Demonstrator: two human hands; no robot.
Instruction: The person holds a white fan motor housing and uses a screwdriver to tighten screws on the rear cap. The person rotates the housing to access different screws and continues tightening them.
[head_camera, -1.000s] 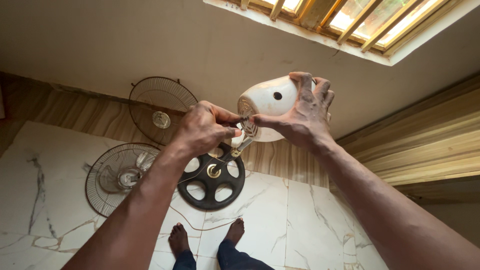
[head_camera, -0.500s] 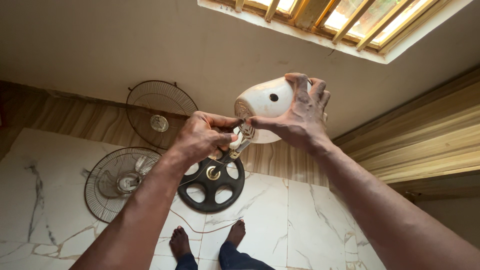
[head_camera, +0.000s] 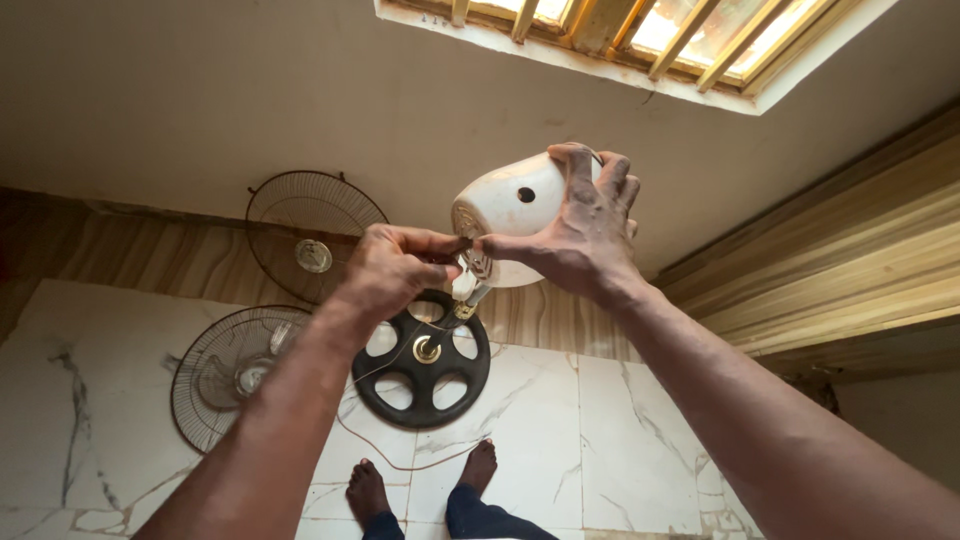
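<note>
White fan motor housing (head_camera: 515, 205), held above the black round base (head_camera: 421, 360): right hand (head_camera: 580, 235) clasps its shell; left hand (head_camera: 395, 270) (the nearer) pinches parts at its open end.

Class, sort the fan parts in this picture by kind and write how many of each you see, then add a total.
Round wire fan guards: 2 — one leaning on the wall, one on the floor
Black round fan base: 1
White motor housing: 1, held by the right hand, with the left hand at its front
Total: 4
</note>
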